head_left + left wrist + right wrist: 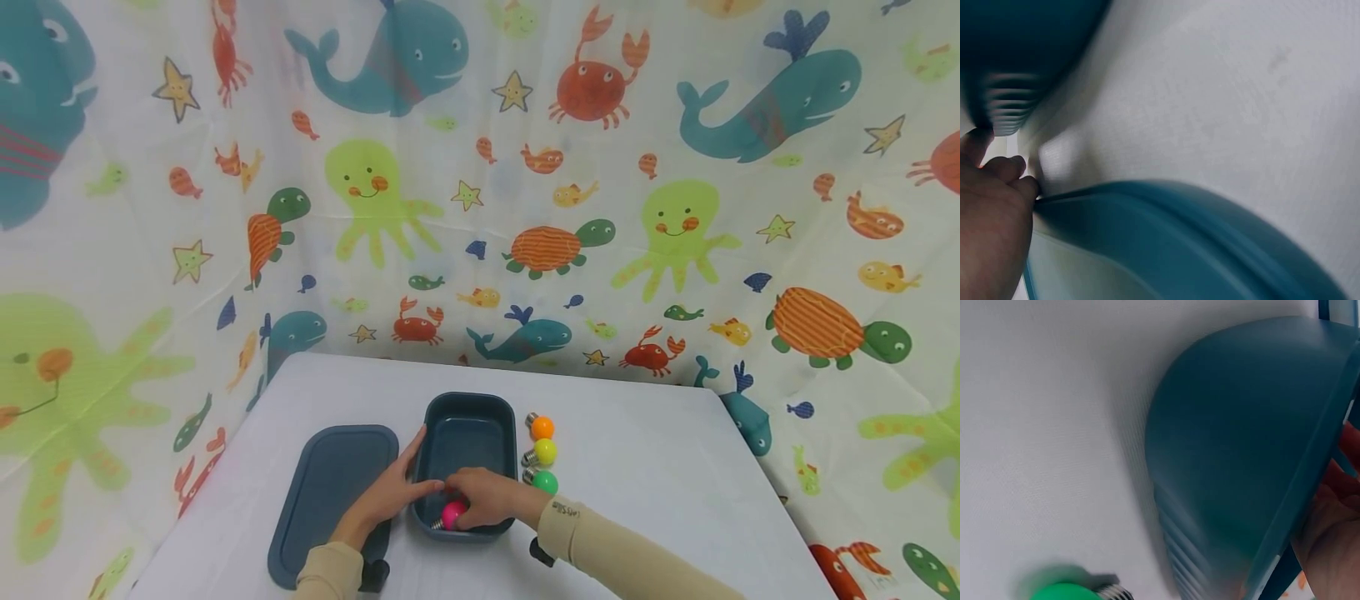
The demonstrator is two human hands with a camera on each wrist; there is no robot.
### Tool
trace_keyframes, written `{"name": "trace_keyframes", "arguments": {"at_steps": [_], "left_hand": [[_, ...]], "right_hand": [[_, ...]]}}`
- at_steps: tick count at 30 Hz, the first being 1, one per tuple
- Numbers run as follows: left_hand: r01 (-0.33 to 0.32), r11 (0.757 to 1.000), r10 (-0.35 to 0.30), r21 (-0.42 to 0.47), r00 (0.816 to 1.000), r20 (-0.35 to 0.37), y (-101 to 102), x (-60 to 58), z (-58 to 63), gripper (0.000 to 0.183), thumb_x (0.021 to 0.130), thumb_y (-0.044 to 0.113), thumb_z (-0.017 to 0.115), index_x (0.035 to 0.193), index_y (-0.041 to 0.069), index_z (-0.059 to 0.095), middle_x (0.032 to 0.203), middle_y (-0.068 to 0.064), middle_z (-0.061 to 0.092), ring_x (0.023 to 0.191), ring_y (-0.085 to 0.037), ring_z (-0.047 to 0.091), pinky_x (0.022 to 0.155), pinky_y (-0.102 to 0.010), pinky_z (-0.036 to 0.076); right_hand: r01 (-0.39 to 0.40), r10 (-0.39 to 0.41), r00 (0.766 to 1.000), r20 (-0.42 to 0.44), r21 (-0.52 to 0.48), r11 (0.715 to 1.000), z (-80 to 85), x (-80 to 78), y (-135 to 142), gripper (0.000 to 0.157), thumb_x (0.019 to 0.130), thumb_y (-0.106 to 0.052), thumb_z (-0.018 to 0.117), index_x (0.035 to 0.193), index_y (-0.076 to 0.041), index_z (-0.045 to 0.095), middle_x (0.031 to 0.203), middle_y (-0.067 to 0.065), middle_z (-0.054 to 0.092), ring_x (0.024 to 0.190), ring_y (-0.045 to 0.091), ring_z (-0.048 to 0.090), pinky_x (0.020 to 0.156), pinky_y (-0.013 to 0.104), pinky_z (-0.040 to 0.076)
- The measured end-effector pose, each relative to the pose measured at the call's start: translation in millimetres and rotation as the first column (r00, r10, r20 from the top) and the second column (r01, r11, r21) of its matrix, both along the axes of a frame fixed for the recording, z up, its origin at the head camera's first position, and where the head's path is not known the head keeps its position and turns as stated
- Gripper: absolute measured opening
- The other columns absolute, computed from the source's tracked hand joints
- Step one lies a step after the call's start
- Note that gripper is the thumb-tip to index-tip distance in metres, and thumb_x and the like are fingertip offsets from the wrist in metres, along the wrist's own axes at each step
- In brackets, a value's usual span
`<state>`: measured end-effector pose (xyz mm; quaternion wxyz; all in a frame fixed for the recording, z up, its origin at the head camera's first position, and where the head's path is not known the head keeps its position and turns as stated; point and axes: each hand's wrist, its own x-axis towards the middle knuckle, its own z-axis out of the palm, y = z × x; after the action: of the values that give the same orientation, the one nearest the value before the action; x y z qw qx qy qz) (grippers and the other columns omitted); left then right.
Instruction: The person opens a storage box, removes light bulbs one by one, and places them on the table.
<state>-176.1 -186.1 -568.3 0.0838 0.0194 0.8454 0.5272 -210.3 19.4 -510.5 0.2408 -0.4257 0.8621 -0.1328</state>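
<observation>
In the head view a dark blue plastic box [465,435] stands uncovered on the white table. My left hand [393,490] holds its left wall, thumb over the rim and index finger along the outside. In the left wrist view, the other fingers [1007,167] curl beside the box. My right hand [487,497] reaches inside at the near end, its fingers pinching a pink toy light bulb [453,514] with a silver screw base. From the right wrist view, the box wall [1241,425] hides the bulb and most of that hand.
A matching blue lid [330,475] lies left of the box. Along the box's right side lie an orange bulb [542,427], a yellow bulb [545,452] and a green bulb [546,482]. A curtain with sea animals [465,183] hangs behind the table [637,467].
</observation>
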Motion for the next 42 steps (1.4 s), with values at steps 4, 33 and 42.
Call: {"name": "trace_keyframes", "arguments": {"at_steps": [4,33,42], "left_hand": [[0.004,1.000,-0.004,-0.001,1.000,-0.001,0,0.0,-0.5,0.101,0.082,0.048,0.075,0.159,0.027,0.013,0.161,-0.013,0.019,0.143,-0.042,0.027,0.108,-0.067,0.027],[-0.016,1.000,0.015,0.026,1.000,0.026,3,4.3,1.1,0.097,0.084,0.042,0.075,0.158,0.030,0.013,0.162,-0.010,0.019,0.145,-0.038,0.025,0.109,-0.065,0.026],[-0.032,0.999,0.032,0.012,0.999,0.021,9,9.6,1.3,0.098,0.083,0.043,0.076,0.158,0.029,0.014,0.162,-0.011,0.019,0.145,-0.039,0.024,0.110,-0.065,0.026]], "right_hand": [[-0.004,0.004,1.000,-0.003,0.001,1.000,-1.1,1.6,0,0.046,0.085,-0.022,0.076,0.127,-0.012,0.061,0.106,-0.009,0.063,0.089,0.002,0.051,0.080,0.016,0.048],[0.029,-0.030,0.999,-0.036,-0.052,0.998,6.1,-7.9,30,0.033,0.085,-0.026,0.077,0.115,-0.017,0.067,0.098,-0.012,0.062,0.087,0.002,0.051,0.073,0.014,0.048],[0.135,-0.136,0.991,0.000,-0.137,0.981,32.1,-9.7,57,0.035,0.084,-0.025,0.078,0.116,-0.014,0.066,0.102,-0.009,0.062,0.093,0.006,0.053,0.073,0.017,0.050]]}}
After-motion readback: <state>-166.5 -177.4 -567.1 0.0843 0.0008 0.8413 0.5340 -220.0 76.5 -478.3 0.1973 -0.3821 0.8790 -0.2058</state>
